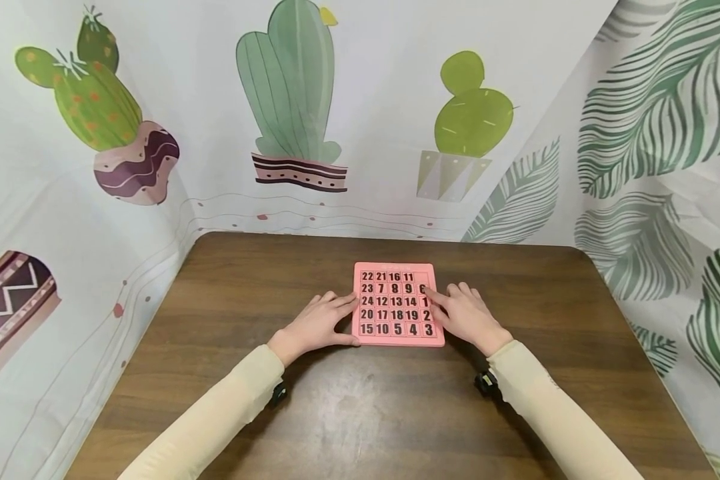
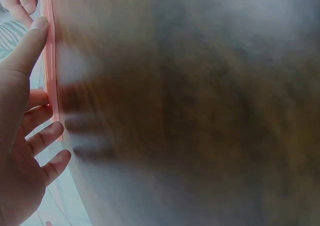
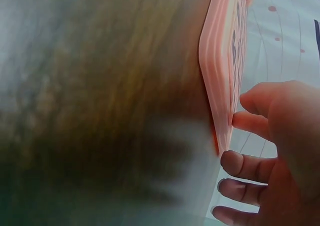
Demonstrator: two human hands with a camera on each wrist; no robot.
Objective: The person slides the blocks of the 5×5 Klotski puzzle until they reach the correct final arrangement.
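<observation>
A pink sliding number puzzle (image 1: pixel 396 339) lies flat on the table, black numerals on its square tiles. Its top right cell, beside the 11, shows plain pink. At the puzzle's left edge, my left hand (image 1: pixel 313 325) touches the frame with extended fingers, its thumb by the lower left corner. My right hand (image 1: pixel 469 318) reaches over the right edge; its index finger touches the tile marked 6 and the thumb lies near the 1 and 2. In the right wrist view, the other fingers (image 3: pixel 245 167) of that hand extend beside the puzzle's pink side (image 3: pixel 215 60).
The brown wooden table (image 1: pixel 360 413) spreads around the puzzle, its far edge a little beyond it. Behind stands a white cloth backdrop (image 1: pixel 384 100) printed with cacti and leaves. Dark wrist-worn devices (image 1: pixel 486 382) sit under the cream sleeves (image 1: pixel 216 413).
</observation>
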